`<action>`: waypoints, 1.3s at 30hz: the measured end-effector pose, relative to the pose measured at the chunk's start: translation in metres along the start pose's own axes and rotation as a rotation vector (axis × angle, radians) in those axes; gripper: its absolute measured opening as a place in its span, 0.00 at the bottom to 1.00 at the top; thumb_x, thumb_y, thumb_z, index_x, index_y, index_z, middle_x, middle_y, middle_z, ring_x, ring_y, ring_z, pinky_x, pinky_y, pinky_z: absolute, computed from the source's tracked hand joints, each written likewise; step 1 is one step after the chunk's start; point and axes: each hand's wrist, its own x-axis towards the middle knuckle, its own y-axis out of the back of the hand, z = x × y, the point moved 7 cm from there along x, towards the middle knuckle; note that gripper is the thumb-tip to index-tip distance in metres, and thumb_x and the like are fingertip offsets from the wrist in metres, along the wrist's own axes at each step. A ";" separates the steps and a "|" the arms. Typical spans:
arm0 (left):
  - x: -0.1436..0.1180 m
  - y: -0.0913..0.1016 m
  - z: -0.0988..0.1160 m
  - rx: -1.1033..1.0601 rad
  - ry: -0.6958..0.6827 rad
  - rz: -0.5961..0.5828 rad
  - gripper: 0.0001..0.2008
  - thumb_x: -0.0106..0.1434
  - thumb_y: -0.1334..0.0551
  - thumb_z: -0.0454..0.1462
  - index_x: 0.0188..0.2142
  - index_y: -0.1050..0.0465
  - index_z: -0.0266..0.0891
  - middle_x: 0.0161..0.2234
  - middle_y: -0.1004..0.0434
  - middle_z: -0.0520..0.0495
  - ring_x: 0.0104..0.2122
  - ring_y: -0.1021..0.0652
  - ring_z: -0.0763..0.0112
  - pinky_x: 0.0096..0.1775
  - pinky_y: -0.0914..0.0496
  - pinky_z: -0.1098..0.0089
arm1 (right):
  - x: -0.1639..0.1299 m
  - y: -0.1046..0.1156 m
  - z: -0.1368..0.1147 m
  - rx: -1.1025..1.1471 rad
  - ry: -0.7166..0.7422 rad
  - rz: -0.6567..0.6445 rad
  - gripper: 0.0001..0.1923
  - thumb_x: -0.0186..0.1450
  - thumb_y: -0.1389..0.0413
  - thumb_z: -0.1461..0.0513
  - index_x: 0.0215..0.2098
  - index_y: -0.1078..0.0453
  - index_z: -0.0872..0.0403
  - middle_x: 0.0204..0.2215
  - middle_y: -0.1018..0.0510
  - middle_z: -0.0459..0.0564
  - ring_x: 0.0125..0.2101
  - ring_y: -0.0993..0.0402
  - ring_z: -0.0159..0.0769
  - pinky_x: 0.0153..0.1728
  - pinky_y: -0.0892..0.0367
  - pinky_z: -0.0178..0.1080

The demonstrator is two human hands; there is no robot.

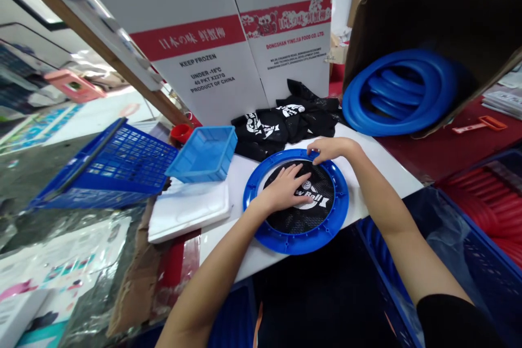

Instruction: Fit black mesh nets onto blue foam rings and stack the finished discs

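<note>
A blue plastic ring [337,217] lies flat on the white tabletop, with studs around its face. Inside it is a round black mesh net [291,222] with white printed lettering, part of it covered by a hand. My left hand [287,187] rests flat on the net, fingers spread. At the far rim, my right hand [326,148] has its bent fingers and thumb on the ring, close to the net's edge. Behind the ring, a pile of folded black mesh nets [281,119] with the same white print leans against a white carton.
The printed white carton [212,65] stands behind. Right of it, a cardboard box [408,19] holds several blue rings [359,111]. On the left are a light blue tray [204,151] and a blue basket [118,163]. Red rings [485,201] fill a crate at right.
</note>
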 end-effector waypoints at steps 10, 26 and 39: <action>0.000 0.003 0.000 0.046 0.000 0.020 0.39 0.69 0.34 0.58 0.72 0.34 0.45 0.77 0.46 0.36 0.76 0.44 0.43 0.73 0.48 0.47 | 0.023 -0.013 -0.026 0.148 0.308 0.175 0.13 0.69 0.40 0.62 0.50 0.18 0.52 0.52 0.19 0.54 0.51 0.22 0.44 0.58 0.29 0.45; -0.010 0.013 -0.006 0.005 0.160 0.075 0.36 0.72 0.36 0.52 0.72 0.38 0.39 0.73 0.39 0.33 0.71 0.37 0.40 0.66 0.36 0.41 | 0.007 -0.008 -0.018 0.219 0.200 -0.019 0.32 0.58 0.37 0.63 0.62 0.26 0.51 0.58 0.21 0.52 0.54 0.23 0.47 0.58 0.28 0.46; -0.005 0.018 -0.019 0.039 0.269 0.178 0.21 0.78 0.52 0.35 0.61 0.26 0.36 0.59 0.24 0.34 0.51 0.19 0.50 0.50 0.24 0.55 | 0.015 -0.014 -0.035 0.268 0.334 0.016 0.24 0.62 0.40 0.65 0.57 0.24 0.53 0.56 0.20 0.53 0.54 0.24 0.44 0.59 0.30 0.46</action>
